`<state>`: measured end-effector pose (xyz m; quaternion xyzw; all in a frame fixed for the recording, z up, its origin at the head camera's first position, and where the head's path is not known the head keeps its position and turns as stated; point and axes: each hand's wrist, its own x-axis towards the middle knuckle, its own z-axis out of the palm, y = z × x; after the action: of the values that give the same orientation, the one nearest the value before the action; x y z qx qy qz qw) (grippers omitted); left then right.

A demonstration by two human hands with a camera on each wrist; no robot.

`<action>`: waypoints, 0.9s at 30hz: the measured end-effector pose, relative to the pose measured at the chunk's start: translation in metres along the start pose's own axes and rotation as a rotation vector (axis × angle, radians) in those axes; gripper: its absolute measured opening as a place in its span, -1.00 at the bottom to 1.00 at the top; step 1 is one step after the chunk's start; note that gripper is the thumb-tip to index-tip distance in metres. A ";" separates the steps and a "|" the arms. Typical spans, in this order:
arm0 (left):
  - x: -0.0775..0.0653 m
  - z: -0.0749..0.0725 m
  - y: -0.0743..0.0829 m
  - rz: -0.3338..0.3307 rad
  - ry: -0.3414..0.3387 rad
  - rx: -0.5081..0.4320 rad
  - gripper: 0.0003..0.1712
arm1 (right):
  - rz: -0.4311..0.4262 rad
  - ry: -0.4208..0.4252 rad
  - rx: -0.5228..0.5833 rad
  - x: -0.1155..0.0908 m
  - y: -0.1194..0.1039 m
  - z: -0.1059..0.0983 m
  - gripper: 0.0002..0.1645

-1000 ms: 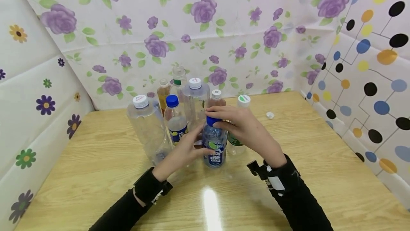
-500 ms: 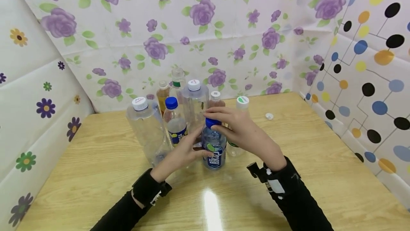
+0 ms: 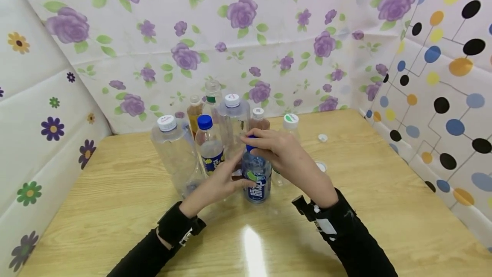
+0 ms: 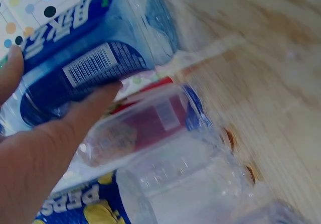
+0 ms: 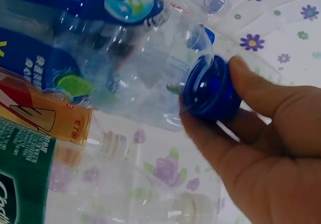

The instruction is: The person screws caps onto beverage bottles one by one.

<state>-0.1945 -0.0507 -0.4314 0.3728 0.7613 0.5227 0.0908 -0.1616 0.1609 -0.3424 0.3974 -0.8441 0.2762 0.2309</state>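
Observation:
A clear blue plastic bottle [image 3: 256, 185] with a dark blue label stands upright near the middle of the table. My left hand [image 3: 215, 187] grips its body, thumb across the front; in the left wrist view a finger lies along the label near the barcode. On top, the fingers and thumb of my right hand [image 3: 286, 153] pinch the blue bottle cap [image 5: 213, 91], which sits at the bottle's mouth. Just left of it is a Pepsi bottle [image 3: 211, 153] with a blue cap. Partly behind my right hand is a clear bottle with a white and green cap [image 3: 291, 119].
A large clear bottle [image 3: 174, 153] stands at the left, another [image 3: 234, 121] behind. Farther back are an amber bottle [image 3: 194, 115], an uncapped bottle [image 3: 212, 97] and a pinkish one [image 3: 259, 119]. One white cap [image 3: 322, 138] lies at the right, a second [image 3: 320, 166] beside my right wrist.
My right hand and forearm have shifted slightly left and turned at the cap, uncovering the white cap beside the wrist. The left hand keeps its hold on the bottle.

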 end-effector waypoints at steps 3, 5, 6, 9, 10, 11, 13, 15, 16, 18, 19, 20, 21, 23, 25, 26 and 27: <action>0.000 0.002 0.004 -0.008 0.040 0.021 0.16 | 0.035 0.016 -0.044 0.005 -0.006 0.001 -0.53; -0.001 0.004 0.007 -0.020 0.064 0.035 0.15 | 0.059 0.015 -0.063 0.007 -0.008 0.003 -0.53; -0.002 0.005 0.007 -0.024 0.071 0.038 0.15 | 0.071 0.011 -0.061 0.007 -0.009 0.003 -0.52; -0.003 0.007 0.009 -0.027 0.085 0.052 0.15 | 0.087 0.000 -0.048 0.007 -0.009 0.003 -0.50; -0.003 0.007 0.009 -0.027 0.089 0.055 0.14 | 0.084 -0.003 -0.042 0.007 -0.008 0.003 -0.50; -0.003 0.007 0.009 -0.028 0.092 0.054 0.14 | 0.080 -0.005 -0.035 0.007 -0.007 0.003 -0.50; -0.003 0.008 0.009 -0.038 0.111 0.061 0.12 | 0.054 -0.009 -0.048 0.007 -0.004 0.003 -0.51; -0.002 0.008 0.007 -0.056 0.125 0.057 0.10 | 0.017 -0.012 -0.070 0.007 -0.001 0.004 -0.51; -0.002 0.008 0.007 -0.069 0.130 0.048 0.09 | -0.005 -0.013 -0.082 0.007 0.001 0.004 -0.52; -0.001 0.010 0.004 -0.089 0.143 0.037 0.07 | -0.033 -0.019 -0.090 0.005 0.003 0.003 -0.52; -0.001 0.010 0.004 -0.096 0.142 0.033 0.07 | -0.043 -0.017 -0.086 0.005 0.003 0.001 -0.51; 0.000 0.011 0.003 -0.099 0.141 0.028 0.06 | -0.054 -0.013 -0.079 0.003 0.003 -0.003 -0.51; 0.000 0.011 0.002 -0.101 0.141 0.026 0.05 | -0.060 -0.003 -0.069 0.002 0.003 -0.007 -0.51; -0.001 0.013 0.002 -0.107 0.143 0.026 0.02 | -0.062 0.031 -0.053 -0.001 0.001 -0.017 -0.51; -0.001 0.013 0.003 -0.116 0.144 0.027 0.01 | -0.070 0.087 -0.058 -0.004 -0.002 -0.028 -0.51; -0.002 0.013 0.004 -0.121 0.149 0.045 0.00 | -0.071 0.117 -0.071 -0.005 -0.002 -0.034 -0.52; -0.002 0.014 0.006 -0.123 0.154 0.071 -0.01 | -0.067 0.147 -0.081 -0.007 -0.003 -0.040 -0.52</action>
<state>-0.1831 -0.0411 -0.4331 0.2869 0.8055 0.5161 0.0508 -0.1486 0.1893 -0.3169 0.3943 -0.8216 0.2625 0.3173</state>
